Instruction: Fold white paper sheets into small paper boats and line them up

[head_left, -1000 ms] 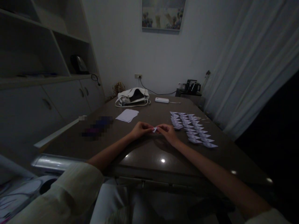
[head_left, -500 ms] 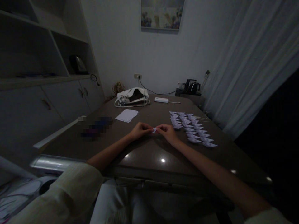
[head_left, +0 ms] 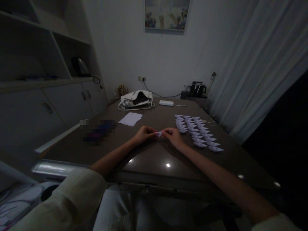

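Between my two hands is a small folded piece of white paper (head_left: pixel 159 133), held just above the table in the head view. My left hand (head_left: pixel 144 134) pinches its left end, and my right hand (head_left: pixel 172 136) pinches the right end. The fingers cover most of it, so its full shape is hidden. To the right of my right hand stand folded paper boats (head_left: pixel 197 136), several of them in close rows. A stack of white paper sheets (head_left: pixel 131 119) lies beyond my left hand, to its left.
The brown glossy table (head_left: pixel 149 160) carries a white handbag (head_left: pixel 137 100) and a white power strip-like block (head_left: pixel 166 103) at the far side. A blurred dark patch (head_left: pixel 99 131) lies at the left. Shelves with a kettle (head_left: pixel 81 66) stand left; a curtain (head_left: pixel 250 64) hangs right.
The folded paper between my fingertips has shifted very slightly and shows a little more of its white surface. Both hands stay in nearly the same place.
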